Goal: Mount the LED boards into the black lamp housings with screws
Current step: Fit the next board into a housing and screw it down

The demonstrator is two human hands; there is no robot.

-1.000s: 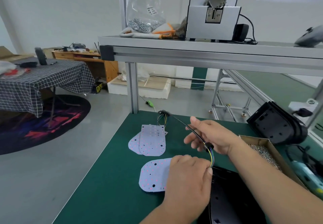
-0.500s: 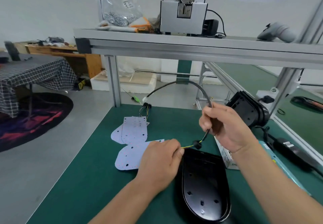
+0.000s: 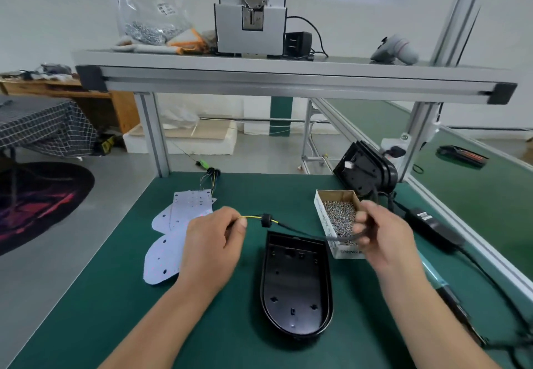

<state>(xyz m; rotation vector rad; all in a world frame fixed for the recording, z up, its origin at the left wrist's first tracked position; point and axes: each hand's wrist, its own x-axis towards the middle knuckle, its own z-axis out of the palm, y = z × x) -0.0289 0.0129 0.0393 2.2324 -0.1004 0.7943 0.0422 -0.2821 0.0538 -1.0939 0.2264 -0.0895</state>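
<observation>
At the left of the green bench (image 3: 115,296) a white LED board (image 3: 160,262) lies flat, its right part hidden under the left wrist. Behind it, farther from the person, lies a pile of boards (image 3: 190,204) with a bundle of thin wires (image 3: 212,179) at its far edge.

The left hand (image 3: 213,244) hovers over the near board with its fingers curled, and its thumb and forefinger pinch the yellow end of a cable (image 3: 305,231). From that pinch the cable runs right through the air, through a black rubber grommet (image 3: 266,220), and on as a black sheathed length.

Below the cable, between the two hands and nearer the person, the black lamp housing (image 3: 297,288) lies open side up on the bench, with its flat end away from the person and its rounded end near. Neither hand touches it, and the cable crosses just above its far edge.

Just right of the housing stands a cardboard box (image 3: 321,210) filled with screws (image 3: 340,216). The right hand (image 3: 380,236) is blurred; it is raised over the near right corner of the box, its fingers curled round the black part of the cable.

Behind the box, at the back right of the bench, a stack of black housings (image 3: 363,169) leans on edge. Right of the right hand a black power adapter (image 3: 432,224) lies along the bench edge
</observation>
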